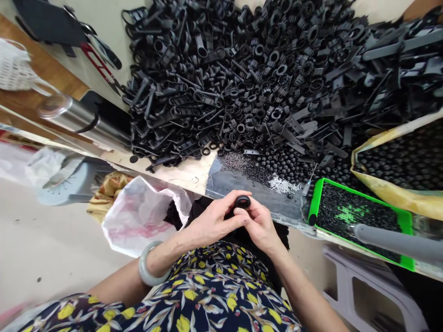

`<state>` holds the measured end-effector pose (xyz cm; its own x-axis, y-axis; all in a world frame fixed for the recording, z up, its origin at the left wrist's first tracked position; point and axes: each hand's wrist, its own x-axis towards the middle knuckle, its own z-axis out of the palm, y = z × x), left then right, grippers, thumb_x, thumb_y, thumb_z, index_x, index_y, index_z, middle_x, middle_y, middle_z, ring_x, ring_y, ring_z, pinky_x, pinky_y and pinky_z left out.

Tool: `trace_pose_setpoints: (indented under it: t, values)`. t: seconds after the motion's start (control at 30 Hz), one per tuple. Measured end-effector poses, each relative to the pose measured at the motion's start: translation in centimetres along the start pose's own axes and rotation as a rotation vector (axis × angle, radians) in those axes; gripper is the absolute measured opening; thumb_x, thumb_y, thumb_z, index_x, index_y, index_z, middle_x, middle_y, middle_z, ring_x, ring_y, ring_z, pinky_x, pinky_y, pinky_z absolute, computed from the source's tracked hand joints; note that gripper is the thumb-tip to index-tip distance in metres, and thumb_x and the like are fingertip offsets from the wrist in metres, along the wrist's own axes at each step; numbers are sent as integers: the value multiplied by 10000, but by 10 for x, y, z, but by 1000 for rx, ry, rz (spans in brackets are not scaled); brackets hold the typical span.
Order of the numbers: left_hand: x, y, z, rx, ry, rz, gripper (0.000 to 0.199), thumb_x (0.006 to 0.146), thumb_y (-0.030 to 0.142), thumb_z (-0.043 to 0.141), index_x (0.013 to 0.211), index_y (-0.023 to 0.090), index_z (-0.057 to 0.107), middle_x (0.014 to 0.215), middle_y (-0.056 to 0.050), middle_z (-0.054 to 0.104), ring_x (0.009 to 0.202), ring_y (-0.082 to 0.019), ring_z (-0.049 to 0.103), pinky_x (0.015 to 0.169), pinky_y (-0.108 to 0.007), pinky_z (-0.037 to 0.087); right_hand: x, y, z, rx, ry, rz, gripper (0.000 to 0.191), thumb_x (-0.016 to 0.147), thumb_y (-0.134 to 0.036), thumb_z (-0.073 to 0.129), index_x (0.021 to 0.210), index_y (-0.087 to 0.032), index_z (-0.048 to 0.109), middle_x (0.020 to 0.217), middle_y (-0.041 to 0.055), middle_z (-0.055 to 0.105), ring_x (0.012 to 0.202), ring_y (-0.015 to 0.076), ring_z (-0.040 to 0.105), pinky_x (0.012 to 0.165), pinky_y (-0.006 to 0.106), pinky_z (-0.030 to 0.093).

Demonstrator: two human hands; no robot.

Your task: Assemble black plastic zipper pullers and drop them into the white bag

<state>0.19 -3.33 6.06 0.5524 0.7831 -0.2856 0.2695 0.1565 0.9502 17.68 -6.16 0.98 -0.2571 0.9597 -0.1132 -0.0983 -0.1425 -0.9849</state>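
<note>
Close to my body, over the table's front edge, both hands meet around a small black plastic part with a round, ring-like end (242, 202). My left hand (221, 216) has its fingers curled along the part's left side, the thumb reaching across toward the right hand. From the other side my right hand (258, 221) grips it between thumb and fingers. The lower portion of the part is hidden behind my fingers. Just beyond lie a heap of silver pins (283, 184) and a pile of tiny dark pieces (237, 163) on a grey mat (224, 180).
Large heaps of black plastic parts (214, 69) cover the table. To the right are a green tray (314, 203) of small black pieces and a yellow-edged sack (391, 184). A steel flask (79, 120) lies left. A white plastic bag (128, 221) hangs below the edge.
</note>
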Motion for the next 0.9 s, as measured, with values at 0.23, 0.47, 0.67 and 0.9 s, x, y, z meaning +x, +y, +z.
trace_pose_setpoints:
  t: [0.23, 0.47, 0.67, 0.9]
  values:
    - [-6, -4, 12, -42, 66, -90, 479, 957, 375, 629, 1405, 213, 575, 1074, -33, 698, 897, -180, 633, 816, -291, 507, -4, 0, -1, -16, -38, 14, 209, 1016, -391, 620, 1035, -209, 723, 919, 27, 752, 786, 174, 670, 749, 289, 531]
    - [0, -15, 13, -138, 140, -74, 489, 965, 416, 652, 1404, 216, 573, 1161, -48, 690, 1067, -215, 644, 941, -329, 532, 11, -3, -2, -49, -101, 59, 237, 1011, -417, 617, 1046, -203, 714, 937, 35, 758, 875, 206, 703, 816, 328, 561]
    - [5, -18, -8, -337, 127, -4, 855, 940, 464, 731, 1647, 341, 268, 1403, -94, 618, 1234, -249, 654, 1074, -401, 531, 27, -16, -5, 128, -80, 47, 266, 968, -468, 701, 1046, -215, 723, 954, 32, 772, 859, 188, 726, 825, 317, 593]
    - [-8, -28, -1, -390, 225, -104, 592, 900, 425, 793, 1387, 228, 522, 1501, -165, 597, 1415, -323, 575, 1177, -502, 485, 26, -8, -10, 173, 114, 8, 285, 966, -499, 710, 1073, -235, 716, 936, 48, 794, 895, 214, 763, 887, 377, 624]
